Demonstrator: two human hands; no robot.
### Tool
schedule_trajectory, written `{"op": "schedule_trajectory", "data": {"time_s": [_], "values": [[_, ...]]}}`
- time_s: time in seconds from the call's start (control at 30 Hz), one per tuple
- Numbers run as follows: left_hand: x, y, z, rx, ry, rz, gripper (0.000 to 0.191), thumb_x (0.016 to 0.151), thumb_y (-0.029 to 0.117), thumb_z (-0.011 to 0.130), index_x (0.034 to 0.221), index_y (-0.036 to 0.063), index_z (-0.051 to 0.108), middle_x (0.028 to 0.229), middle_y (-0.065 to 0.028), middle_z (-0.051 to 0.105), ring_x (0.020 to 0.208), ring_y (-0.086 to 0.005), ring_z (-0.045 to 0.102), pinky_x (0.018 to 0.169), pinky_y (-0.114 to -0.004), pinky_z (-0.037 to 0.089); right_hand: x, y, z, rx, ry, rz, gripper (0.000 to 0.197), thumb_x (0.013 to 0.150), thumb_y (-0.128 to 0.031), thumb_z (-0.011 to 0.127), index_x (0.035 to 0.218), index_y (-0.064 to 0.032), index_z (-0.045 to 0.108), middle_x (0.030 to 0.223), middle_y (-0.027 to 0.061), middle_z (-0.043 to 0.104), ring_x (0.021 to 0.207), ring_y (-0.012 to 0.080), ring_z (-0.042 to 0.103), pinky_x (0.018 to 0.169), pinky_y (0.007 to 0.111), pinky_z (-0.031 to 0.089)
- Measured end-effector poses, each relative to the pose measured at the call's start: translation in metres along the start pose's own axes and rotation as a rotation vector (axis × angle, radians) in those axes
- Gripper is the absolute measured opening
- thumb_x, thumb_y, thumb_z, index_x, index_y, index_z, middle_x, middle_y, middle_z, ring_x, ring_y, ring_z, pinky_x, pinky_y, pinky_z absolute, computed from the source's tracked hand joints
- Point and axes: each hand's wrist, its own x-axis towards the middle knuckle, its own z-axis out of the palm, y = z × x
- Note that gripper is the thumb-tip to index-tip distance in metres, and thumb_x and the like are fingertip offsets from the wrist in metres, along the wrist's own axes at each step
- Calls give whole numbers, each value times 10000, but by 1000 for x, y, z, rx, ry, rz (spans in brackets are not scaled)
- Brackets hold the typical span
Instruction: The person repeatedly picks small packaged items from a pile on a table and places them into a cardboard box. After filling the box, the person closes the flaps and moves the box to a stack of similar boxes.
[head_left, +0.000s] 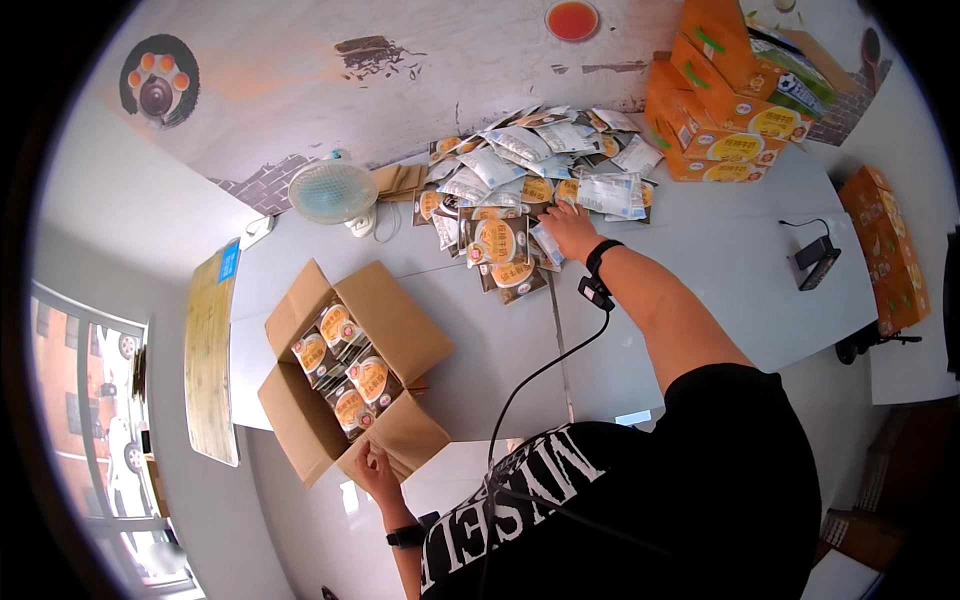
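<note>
A pile of flat packets (495, 238), some brown with an orange printed disc and some showing white backs, lies against the wall side of the table. My right hand (571, 229) rests on the pile's near right part, fingers spread over the packets; whether it grips one is hard to tell. An open cardboard carton (397, 322) stands on the table's left part, flaps out, with several of the same packets (370, 379) inside. My left hand (375, 471) is at the carton's near flap, fingers bent, touching or very close to its edge.
A small fan (334, 192) stands behind the carton, beside folded cardboard (401, 182). Orange printed boxes (727, 142) are stacked at the back right. A black device (817, 259) with a cable lies on the grey table (720, 247). A cable hangs from my right wrist.
</note>
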Motion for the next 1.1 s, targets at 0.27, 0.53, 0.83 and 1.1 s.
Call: {"op": "schedule_trajectory", "data": {"time_s": [0.27, 0.53, 0.83, 1.1], "values": [[-12, 24, 15, 21, -66, -6, 329, 855, 138, 579, 1146, -7, 532, 1124, -121, 510, 1010, -215, 526, 811, -317, 446, -4, 7, -20, -135, 40, -163, 237, 732, -56, 569, 958, -123, 594, 955, 47, 495, 1026, 217, 452, 951, 471, 282], [4, 66, 52, 24, -204, 85, 316, 861, 116, 557, 1151, -5, 529, 1145, -133, 516, 1040, -221, 527, 812, -325, 473, -88, 25, -27, -94, -55, -311, 154, 734, -89, 558, 863, -166, 594, 896, 4, 539, 926, 184, 513, 840, 388, 346], [11, 92, 86, 29, -330, 143, 310, 843, 65, 558, 1149, 25, 536, 1138, -120, 501, 1007, -205, 525, 789, -305, 478, -176, -10, -42, 168, -88, -168, 378, 792, -343, 592, 1089, -115, 546, 1137, 64, 484, 1125, 223, 417, 992, 457, 263], [10, 101, 97, 27, -387, 160, 305, 834, 76, 574, 1134, 27, 548, 1122, -107, 515, 989, -190, 530, 767, -287, 475, -149, -3, 1, 92, 27, -67, 622, 872, -461, 447, 1308, -22, 383, 1399, 114, 320, 1324, 257, 230, 1074, 488, 130]]}}
